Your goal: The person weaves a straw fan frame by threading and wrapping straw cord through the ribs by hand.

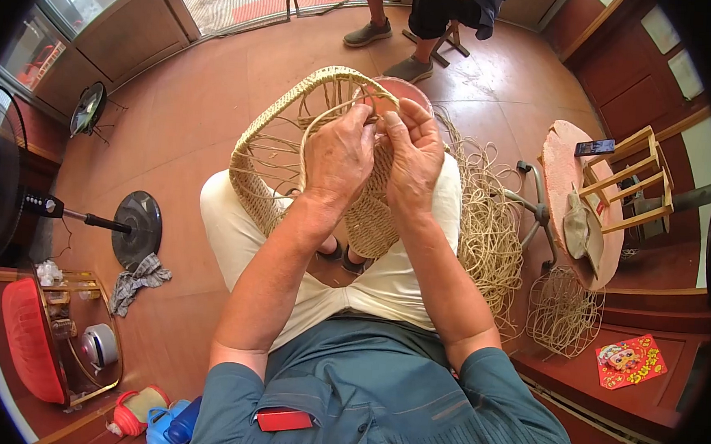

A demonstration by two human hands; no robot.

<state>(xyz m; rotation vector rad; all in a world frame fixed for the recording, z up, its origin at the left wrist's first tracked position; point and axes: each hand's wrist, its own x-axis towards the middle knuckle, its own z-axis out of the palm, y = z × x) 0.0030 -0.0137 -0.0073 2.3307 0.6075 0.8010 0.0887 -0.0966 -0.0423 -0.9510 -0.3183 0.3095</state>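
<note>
A half-woven straw-coloured basket (250,146) rests between my knees, its wrapped rim curving up and bare strands crossing its open side. My left hand (339,157) is closed at the top of the rim on a tan cord (304,141), a length of which loops down beside the wrist. Close to it, my right hand (415,154) pinches cord between thumb and fingers at the same edge. The fingers partly hide the exact spot where cord and rim meet. Below my hands hangs a tightly woven section (371,227).
A large heap of loose cord (489,238) lies by my right leg. Beyond it stands a pinkish round-edged table (563,161) with a phone (594,147). A standing fan (137,229) is at left. Another person's shoes (367,33) are ahead, near a pink basin (403,86).
</note>
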